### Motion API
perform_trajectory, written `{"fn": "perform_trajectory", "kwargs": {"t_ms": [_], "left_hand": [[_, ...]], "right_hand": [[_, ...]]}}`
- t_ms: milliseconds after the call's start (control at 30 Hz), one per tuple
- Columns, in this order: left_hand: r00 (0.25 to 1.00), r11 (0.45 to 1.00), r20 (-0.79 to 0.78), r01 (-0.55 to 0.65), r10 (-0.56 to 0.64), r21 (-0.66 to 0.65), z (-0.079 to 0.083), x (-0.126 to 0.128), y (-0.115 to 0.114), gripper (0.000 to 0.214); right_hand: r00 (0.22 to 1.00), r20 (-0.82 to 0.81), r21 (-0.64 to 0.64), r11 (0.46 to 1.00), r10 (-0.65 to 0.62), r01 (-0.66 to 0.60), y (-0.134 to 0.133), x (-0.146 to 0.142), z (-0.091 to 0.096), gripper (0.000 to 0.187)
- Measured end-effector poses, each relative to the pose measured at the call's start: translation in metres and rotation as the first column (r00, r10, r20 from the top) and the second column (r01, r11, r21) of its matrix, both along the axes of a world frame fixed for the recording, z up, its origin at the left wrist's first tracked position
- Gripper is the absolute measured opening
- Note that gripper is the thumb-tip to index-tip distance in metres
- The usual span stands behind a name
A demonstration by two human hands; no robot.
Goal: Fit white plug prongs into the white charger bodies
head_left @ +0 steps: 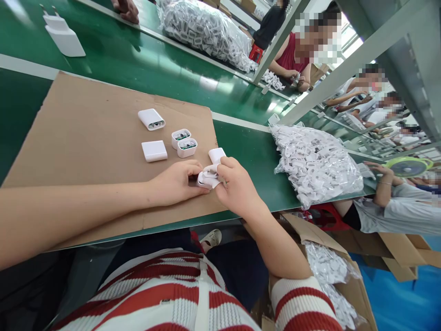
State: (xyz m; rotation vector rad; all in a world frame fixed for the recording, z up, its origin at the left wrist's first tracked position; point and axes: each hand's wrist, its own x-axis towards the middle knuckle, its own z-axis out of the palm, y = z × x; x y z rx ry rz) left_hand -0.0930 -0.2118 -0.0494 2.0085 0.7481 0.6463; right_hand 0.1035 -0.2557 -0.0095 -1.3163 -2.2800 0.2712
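The left hand (175,182) is pinching a white case (206,178). The right hand (237,185), fingers curled, is gripping its other side.

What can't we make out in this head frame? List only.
Head view: part of the white piece, hidden by the left hand and right hand.
Head view: the far hand, its arm cut off by the top edge.
Head view: fine detail of the bagged parts at right, too small.
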Motion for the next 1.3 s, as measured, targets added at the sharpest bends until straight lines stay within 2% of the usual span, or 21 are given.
{"fn": "perform_trajectory", "kwargs": {"t_ms": [233, 367, 467, 667, 1000, 1100, 1167, 1233, 1300], "left_hand": [[1.000, 1.000, -0.015, -0.015, 0.015, -0.001, 0.001, 0.002, 0.000, 0.030], [0.999, 1.000, -0.031, -0.022, 0.022, 0.018, 0.002, 0.001, -0.001, 0.031], [0.998, 0.999, -0.046, -0.032, 0.034, 0.041, 0.002, 0.000, 0.000, 0.032], [0.997, 0.996, -0.054, -0.057, 0.061, 0.073, 0.002, 0.001, 0.000, 0.030], [0.996, 0.992, -0.075, -0.030, 0.040, 0.125, 0.001, 0.001, -0.003, 0.032], [0.995, 0.992, -0.090, -0.041, 0.052, 0.120, 0.001, -0.001, -0.002, 0.034], [0.994, 0.990, -0.090, -0.044, 0.057, 0.133, 0.002, -0.001, -0.002, 0.035], [0.995, 0.992, -0.083, -0.051, 0.061, 0.119, 0.005, -0.001, -0.003, 0.037], [0.990, 0.996, -0.117, -0.078, 0.082, 0.042, 0.011, -0.002, -0.004, 0.046]], "right_hand": [[0.996, -0.069, 0.044, 0.997, 0.064, -0.061, -0.002, 0.008, -0.010, 0.017], [0.990, 0.048, 0.131, 0.982, 0.131, -0.136, -0.002, 0.008, -0.006, 0.020], [0.975, 0.157, 0.112, 0.979, 0.154, -0.173, 0.001, 0.005, 0.002, 0.021], [0.985, 0.167, -0.037, 0.998, -0.052, 0.059, 0.004, -0.003, 0.011, 0.016], [0.977, 0.147, -0.098, 0.980, -0.156, 0.171, -0.007, -0.008, 0.017, 0.014], [0.978, 0.046, -0.095, 0.974, -0.201, 0.205, -0.006, -0.009, 0.002, 0.016], [0.968, -0.131, -0.104, 0.974, -0.215, 0.202, -0.006, -0.009, -0.016, 0.022], [0.917, -0.350, -0.099, 0.981, -0.192, 0.168, -0.007, -0.008, -0.036, 0.031], [0.845, -0.509, -0.059, 0.986, -0.164, 0.155, -0.010, -0.001, -0.052, 0.037]]}}
